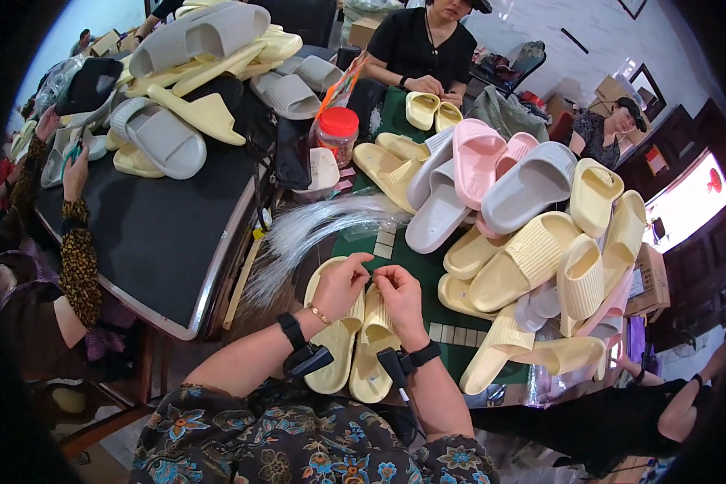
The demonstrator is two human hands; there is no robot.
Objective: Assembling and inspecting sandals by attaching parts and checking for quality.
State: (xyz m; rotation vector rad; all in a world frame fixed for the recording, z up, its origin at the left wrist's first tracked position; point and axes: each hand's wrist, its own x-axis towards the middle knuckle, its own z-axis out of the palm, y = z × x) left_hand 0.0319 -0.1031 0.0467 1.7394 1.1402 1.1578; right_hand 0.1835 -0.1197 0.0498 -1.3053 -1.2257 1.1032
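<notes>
A pair of pale yellow slide slippers lies side by side before me, the left slipper [328,373] and the right slipper [369,379] with toes pointing away. Over their straps, my left hand [340,286] is closed in a pinch, thumb against forefinger. Close beside it my right hand [400,300] also pinches, its fingertips nearly meeting the left ones. Whatever is between the fingertips is too small to make out. Just beyond my left hand spreads a bundle of thin clear plastic strands [315,230].
Yellow, pink and grey slippers [528,258] are heaped at the right of the green table [452,319]. A red-lidded jar [336,133] and a white tub [323,173] stand at the far left. More slippers cover the black table [153,242], where another person holds scissors [73,152]. Another person sits opposite.
</notes>
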